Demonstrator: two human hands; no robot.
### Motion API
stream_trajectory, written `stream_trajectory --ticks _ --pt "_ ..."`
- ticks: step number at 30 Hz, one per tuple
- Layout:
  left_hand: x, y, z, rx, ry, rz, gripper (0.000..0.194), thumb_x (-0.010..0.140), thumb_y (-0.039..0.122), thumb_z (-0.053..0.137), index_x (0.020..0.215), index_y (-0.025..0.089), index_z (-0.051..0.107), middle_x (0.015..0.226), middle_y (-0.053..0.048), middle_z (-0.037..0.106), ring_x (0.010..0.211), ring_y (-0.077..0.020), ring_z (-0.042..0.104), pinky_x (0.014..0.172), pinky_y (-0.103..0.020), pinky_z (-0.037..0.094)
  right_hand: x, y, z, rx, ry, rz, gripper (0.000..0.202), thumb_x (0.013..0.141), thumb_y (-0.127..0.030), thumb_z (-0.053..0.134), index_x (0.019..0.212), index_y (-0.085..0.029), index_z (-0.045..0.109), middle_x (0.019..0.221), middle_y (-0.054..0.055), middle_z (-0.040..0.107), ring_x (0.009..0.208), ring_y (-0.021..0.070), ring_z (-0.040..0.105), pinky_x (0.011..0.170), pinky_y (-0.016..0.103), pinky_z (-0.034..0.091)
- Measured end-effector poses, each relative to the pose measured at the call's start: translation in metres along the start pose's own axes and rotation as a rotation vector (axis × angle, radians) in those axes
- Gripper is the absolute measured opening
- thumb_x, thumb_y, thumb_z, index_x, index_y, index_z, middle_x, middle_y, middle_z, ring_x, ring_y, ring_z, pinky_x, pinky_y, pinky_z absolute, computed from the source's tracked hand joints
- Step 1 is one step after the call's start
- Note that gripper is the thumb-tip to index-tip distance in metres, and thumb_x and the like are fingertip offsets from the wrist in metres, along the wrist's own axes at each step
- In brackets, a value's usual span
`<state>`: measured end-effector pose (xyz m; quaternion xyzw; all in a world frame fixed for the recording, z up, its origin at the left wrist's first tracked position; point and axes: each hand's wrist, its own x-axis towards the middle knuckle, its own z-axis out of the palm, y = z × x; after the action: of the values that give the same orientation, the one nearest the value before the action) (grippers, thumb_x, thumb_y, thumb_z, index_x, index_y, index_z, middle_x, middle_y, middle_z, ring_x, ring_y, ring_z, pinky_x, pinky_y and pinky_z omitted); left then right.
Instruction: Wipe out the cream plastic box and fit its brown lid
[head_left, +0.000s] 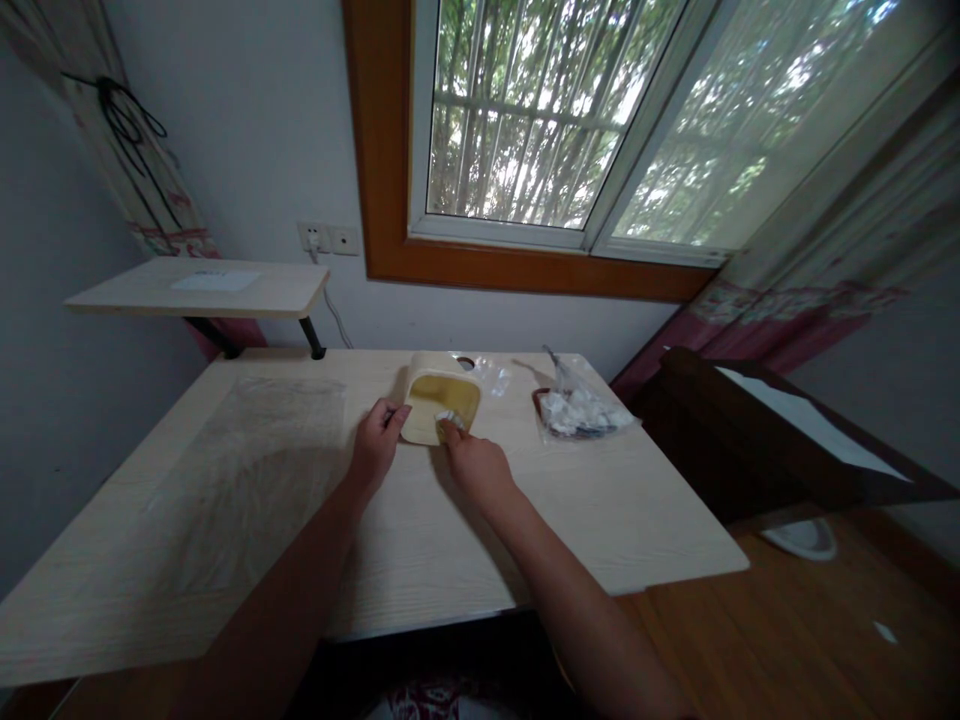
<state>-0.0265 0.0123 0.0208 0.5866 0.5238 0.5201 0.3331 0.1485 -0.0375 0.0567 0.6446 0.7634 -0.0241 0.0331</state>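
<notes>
Left grip is pinching the box, right grip is holding a pale wad at its fingertips! A slack left pinch could be risking a skid.

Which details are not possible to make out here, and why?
All in the head view:
Pale item: partly covered by the right hand.
White contents of the clear bag: blurred by creased plastic.
Paper on the shelf: any writing is too small.
Pale round object: partly behind dark furniture.
</notes>
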Motion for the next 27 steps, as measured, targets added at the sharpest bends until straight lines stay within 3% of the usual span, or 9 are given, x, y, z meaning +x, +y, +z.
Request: stream_trajectory --ticks 6,12,20,27 --pt "0.004 -0.003 0.000 -0.057 0.039 0.011 0.030 0.087 0.049 0.058 0.081 0.020 0.056 0.070 0.003 0.056 0.065 -0.0127 0.052 0.060 -0.022 0.039 0.000 -0.003 0.001 0.018 0.001 -0.008 0.052 0.097 -0.018 0.035 0.149 -0.024 0.031 0.116 0.015 0.071 0.092 0.0300 0.073 0.077 0.040 0.055" --pt "0.005 -0.006 0.002 -0.099 0.053 0.062 0.025 0.085 0.044 0.061 0.084 0.020 0.056 0.071 0.002 0.054 0.067 -0.0132 0.051 0.062 -0.023 0.040 0.003 -0.006 0.002 0.081 0.042 0.026 0.049 0.102 -0.027 0.031 0.150 -0.026 0.032 0.119 0.015 0.071 0.093 0.0292 0.073 0.077 0.039 0.055" --pt "0.004 -0.015 0.010 0.081 -0.060 0.192 0.024 0.086 0.039 0.062 0.076 0.020 0.051 0.074 0.002 0.050 0.068 -0.0128 0.049 0.064 -0.024 0.039 0.008 -0.013 0.006 0.212 0.142 0.040 0.047 0.104 -0.036 0.033 0.149 -0.028 0.037 0.120 0.012 0.071 0.093 0.0267 0.073 0.077 0.034 0.053" --pt "0.002 -0.009 0.007 0.143 -0.038 0.255 0.027 0.092 0.038 0.055 0.073 0.020 0.050 0.074 0.001 0.050 0.068 -0.0136 0.049 0.063 -0.026 0.038 0.011 -0.025 0.012 0.350 0.196 0.008 0.047 0.105 -0.041 0.030 0.149 -0.027 0.037 0.118 0.011 0.072 0.096 0.0238 0.072 0.079 0.031 0.050"
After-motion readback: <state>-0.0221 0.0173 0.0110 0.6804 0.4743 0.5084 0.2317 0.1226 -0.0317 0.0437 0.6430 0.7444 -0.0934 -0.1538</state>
